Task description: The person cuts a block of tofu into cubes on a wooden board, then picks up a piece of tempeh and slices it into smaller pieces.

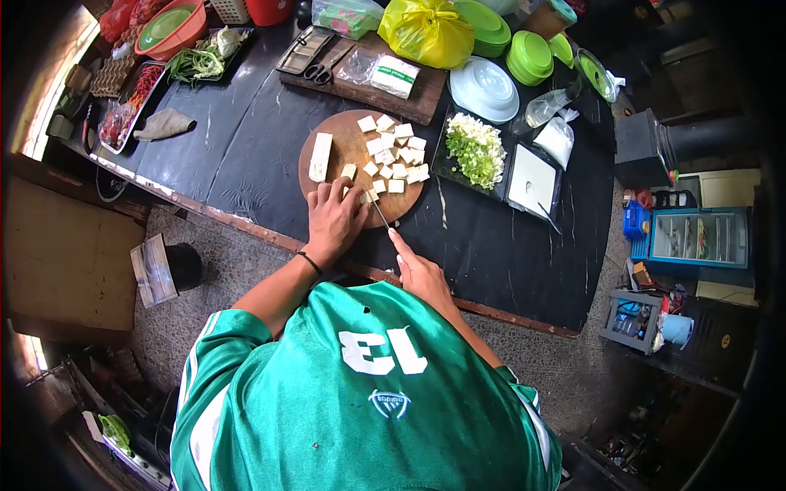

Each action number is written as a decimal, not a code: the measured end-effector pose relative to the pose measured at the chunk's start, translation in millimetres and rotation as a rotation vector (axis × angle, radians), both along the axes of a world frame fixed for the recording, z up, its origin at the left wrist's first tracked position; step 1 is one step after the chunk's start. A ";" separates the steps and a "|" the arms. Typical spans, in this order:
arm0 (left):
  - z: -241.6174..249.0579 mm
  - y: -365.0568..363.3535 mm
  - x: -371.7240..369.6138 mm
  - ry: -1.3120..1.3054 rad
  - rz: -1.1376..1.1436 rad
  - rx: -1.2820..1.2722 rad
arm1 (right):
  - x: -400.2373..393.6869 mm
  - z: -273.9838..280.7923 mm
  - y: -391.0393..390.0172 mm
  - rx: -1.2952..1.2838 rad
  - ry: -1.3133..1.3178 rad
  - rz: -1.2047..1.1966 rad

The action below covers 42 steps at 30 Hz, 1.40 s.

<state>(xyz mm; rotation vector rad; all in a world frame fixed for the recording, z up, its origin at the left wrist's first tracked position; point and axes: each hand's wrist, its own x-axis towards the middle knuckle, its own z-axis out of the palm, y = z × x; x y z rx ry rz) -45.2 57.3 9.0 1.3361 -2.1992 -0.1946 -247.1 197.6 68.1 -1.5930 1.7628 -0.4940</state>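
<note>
On the round wooden cutting board, my left hand presses curled fingers onto a strip of white tofu, partly hidden beneath them. My right hand grips a knife whose blade lies against the tofu just right of my left fingertips. Several cut tofu cubes are scattered over the board's right half. Another uncut tofu strip lies at the board's left side, beyond my left hand. The knife's handle is mostly covered by my right hand.
Right of the board, a black tray holds chopped green and white vegetables, beside a white rectangular dish. Behind stands a wooden board with scissors and a white packet. A grey cloth lies left.
</note>
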 end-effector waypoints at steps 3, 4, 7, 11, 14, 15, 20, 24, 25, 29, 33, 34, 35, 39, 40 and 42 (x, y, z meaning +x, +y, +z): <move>-1.7 -0.3 -0.4 -0.004 0.004 -0.013 | 2.4 2.9 -1.8 0.025 0.051 0.017; -2.4 -0.6 -0.5 -0.003 0.004 -0.011 | 3.5 2.6 -2.9 0.027 0.052 0.016; -2.9 -1.9 -0.7 0.004 -0.007 -0.021 | 8.1 1.8 -4.9 0.059 0.051 -0.007; -3.8 -0.5 -0.3 0.013 -0.004 -0.016 | 7.5 -9.5 -5.1 0.019 0.031 -0.020; -2.2 -1.5 -2.0 0.018 0.004 -0.011 | 5.7 -9.8 -10.5 -0.022 0.022 -0.031; -2.0 -0.2 -0.8 0.009 0.008 -0.002 | 7.5 -6.1 -12.6 -0.020 0.025 -0.040; 0.6 2.9 1.4 0.046 -0.002 -0.014 | 1.2 8.7 -30.0 -0.156 -0.041 -0.076; 11.9 -2.2 0.1 0.065 -0.002 -0.035 | -6.0 20.3 -39.8 -0.368 -0.143 -0.193; 14.2 -6.0 -0.8 0.063 -0.004 -0.039 | -10.6 19.5 -40.2 -0.418 -0.148 -0.236; 26.1 -40.7 -8.7 0.095 -0.018 -0.064 | -24.9 18.6 -31.8 -0.418 -0.154 -0.318; 48.6 -81.7 -8.7 0.093 -0.091 -0.102 | -38.0 5.2 -12.3 -0.323 -0.132 -0.434; 45.2 -90.2 -5.9 0.165 -0.134 -0.067 | -40.1 5.4 -7.3 -0.275 -0.133 -0.474; 41.3 -96.0 -3.2 0.236 -0.178 -0.031 | -42.6 6.0 -1.5 -0.278 -0.135 -0.484; 31.7 -86.1 11.3 0.127 -0.182 -0.031 | -56.1 -3.9 23.6 -0.185 -0.121 -0.593; 42.1 -74.8 12.6 -0.018 -0.162 -0.029 | -59.6 -9.5 29.2 -0.215 -0.092 -0.600; 45.3 -59.1 12.6 -0.193 -0.103 -0.043 | -66.9 -14.3 40.6 -0.219 -0.058 -0.618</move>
